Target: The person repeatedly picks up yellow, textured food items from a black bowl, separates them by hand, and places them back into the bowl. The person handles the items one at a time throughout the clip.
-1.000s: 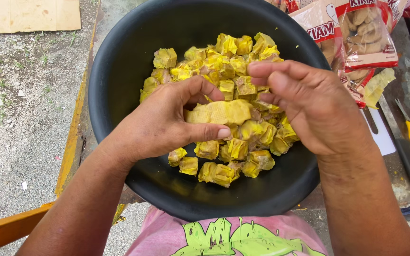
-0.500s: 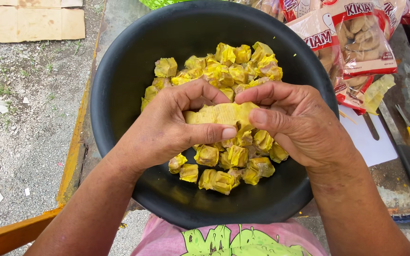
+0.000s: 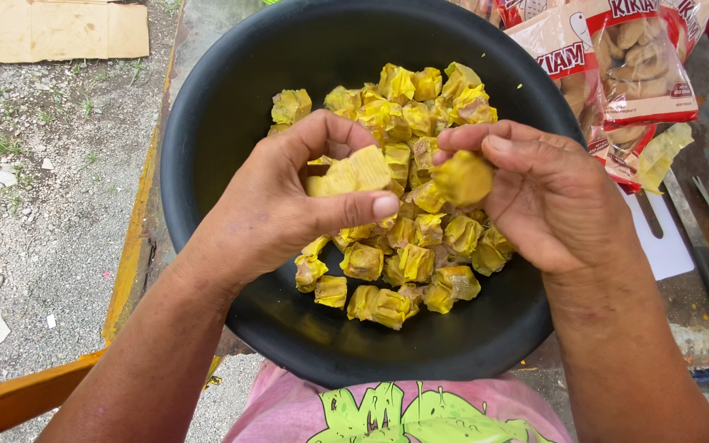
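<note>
left hand (image 3: 289,205) is pinched shut on a flat yellow wrapper block (image 3: 353,172), thumb under, fingers curled over. right hand (image 3: 551,205) is closed around a single yellow dumpling (image 3: 463,178) just beside it. both hover right over the dumpling pile (image 3: 404,262) in the black bowl (image 3: 223,107).

Outdoors in daylight: gravel ground (image 3: 51,205) with a flattened cardboard sheet (image 3: 67,30) beside a worn concrete table (image 3: 207,33)

Packets (image 3: 617,74) crowd bowl (image 3: 207,148) rt; left side open.
</note>
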